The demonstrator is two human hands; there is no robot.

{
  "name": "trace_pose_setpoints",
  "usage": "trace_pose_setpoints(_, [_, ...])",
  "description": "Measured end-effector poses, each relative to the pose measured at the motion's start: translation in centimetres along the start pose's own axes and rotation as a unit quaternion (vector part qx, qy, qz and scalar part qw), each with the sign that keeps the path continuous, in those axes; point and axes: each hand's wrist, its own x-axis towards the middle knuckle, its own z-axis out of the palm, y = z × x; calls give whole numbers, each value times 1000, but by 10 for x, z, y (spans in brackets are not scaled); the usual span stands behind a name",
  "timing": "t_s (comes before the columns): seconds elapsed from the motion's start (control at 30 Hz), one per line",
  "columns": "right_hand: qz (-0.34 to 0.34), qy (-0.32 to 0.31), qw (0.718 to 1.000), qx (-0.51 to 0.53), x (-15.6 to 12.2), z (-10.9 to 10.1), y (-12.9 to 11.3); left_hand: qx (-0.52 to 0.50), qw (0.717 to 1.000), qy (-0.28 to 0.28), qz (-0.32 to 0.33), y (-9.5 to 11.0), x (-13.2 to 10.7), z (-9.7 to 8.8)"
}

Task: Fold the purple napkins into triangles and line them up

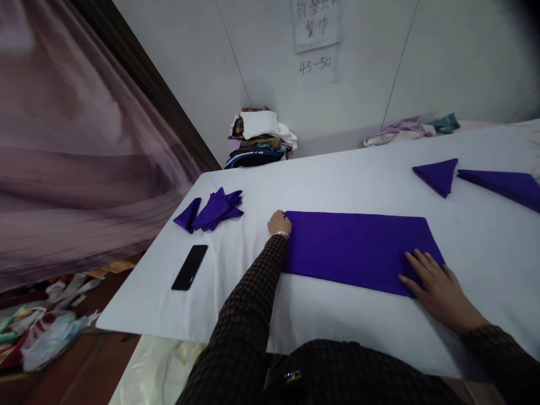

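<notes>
A purple cloth napkin (354, 247) lies as a long flat rectangle on the white-covered table (329, 320) in front of me. At its upper left corner my left hand (279, 223) is closed on the edge, the fingertips partly hidden. My right hand (439, 292) rests flat on the lower right end of the cloth, fingers spread. To the left are folded purple napkins (217, 209), one a small wedge and the others fanned in layers. A folded purple triangle (436, 175) and a longer folded purple piece (502, 184) lie at the far right.
A black phone (189, 268) lies near the table's left side. Against the wall stand a stack of folded clothes (259, 138) and a low heap of cloth (405, 130). A pinkish curtain (84, 146) hangs at left, with plastic bags (50, 337) below it.
</notes>
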Motion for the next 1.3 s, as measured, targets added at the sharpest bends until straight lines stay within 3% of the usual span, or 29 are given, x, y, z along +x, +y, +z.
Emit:
trace_pose_setpoints(0.1, [8, -15, 1000, 0, 3, -4, -2, 8, 999, 20, 34, 3, -5, -2])
trace_pose_setpoints(0.17, [17, -40, 999, 4, 8, -13, -6, 27, 995, 29, 97, 7, -10, -1])
trace_pose_setpoints(0.3, [15, -73, 997, 30, 29, -43, -18, 97, 963, -26, 249, 14, -20, 8])
trace_pose_setpoints(0.47, [-36, -86, 993, 72, 76, -70, -56, 152, 946, -77, 275, 14, -24, 22])
trace_pose_setpoints(0.63, [-103, -82, 985, 115, 128, -52, -114, 169, 946, -69, 269, 14, -22, 23])
trace_pose_setpoints(0.73, [-88, -78, 986, 116, 149, -30, -124, 172, 946, -69, 266, 16, -22, 21])
trace_pose_setpoints(0.8, [-60, -84, 989, 106, 155, -18, -111, 174, 946, -73, 263, 16, -22, 20])
trace_pose_setpoints(0.9, [-3, -82, 994, 77, 152, -14, -64, 177, 946, -77, 262, 16, -22, 20])
trace_pose_setpoints(1.03, [132, -68, 988, 31, 133, -27, 17, 176, 946, -75, 262, 17, -22, 19])
trace_pose_setpoints(1.13, [200, -75, 977, 11, 120, -42, 56, 174, 947, -74, 261, 17, -22, 20])
trace_pose_setpoints(1.2, [233, -80, 969, 11, 115, -52, 58, 172, 947, -74, 261, 17, -23, 20])
trace_pose_setpoints(1.3, [193, -56, 979, 25, 105, -57, 17, 170, 947, -72, 262, 17, -21, 22])
